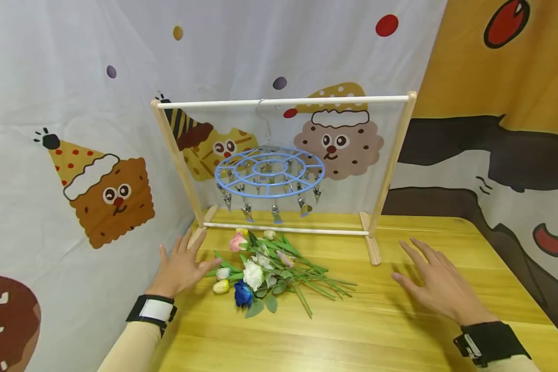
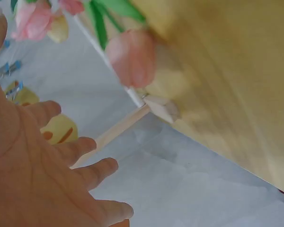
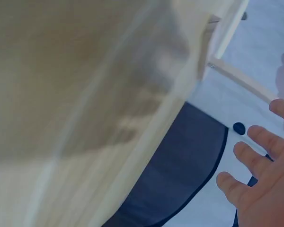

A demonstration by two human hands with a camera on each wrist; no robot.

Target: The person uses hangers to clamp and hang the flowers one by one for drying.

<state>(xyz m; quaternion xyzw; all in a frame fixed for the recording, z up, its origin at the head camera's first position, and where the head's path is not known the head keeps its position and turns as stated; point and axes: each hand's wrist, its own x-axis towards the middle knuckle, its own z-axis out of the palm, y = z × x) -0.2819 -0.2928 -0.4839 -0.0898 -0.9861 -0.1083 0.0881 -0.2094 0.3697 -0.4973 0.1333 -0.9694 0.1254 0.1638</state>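
Observation:
Artificial flowers lie in a loose bunch on the wooden table [image 1: 307, 341], among them a white rose [image 1: 253, 275], a blue rose [image 1: 244, 293] and a pink rose [image 1: 237, 242]. My left hand [image 1: 179, 268] hovers just left of the bunch with fingers spread and nothing held. To the right of the stems, my right hand [image 1: 442, 284] is held over the table, its fingers extended and bare. Behind the flowers a round blue clip hanger [image 1: 269, 196] hangs by its hook from a rack's white top bar [image 1: 335, 99]. A pink tulip [image 2: 131, 59] shows near my fingers in the left wrist view.
The rack's wooden side posts [image 1: 390, 160] stand on short feet [image 1: 373, 250] at the table's back, joined by a low white bar [image 1: 283, 229]. Several metal clips [image 1: 247, 209] dangle under the hanger ring. A cartoon-printed cloth [image 1: 97, 103] hangs behind and at both sides.

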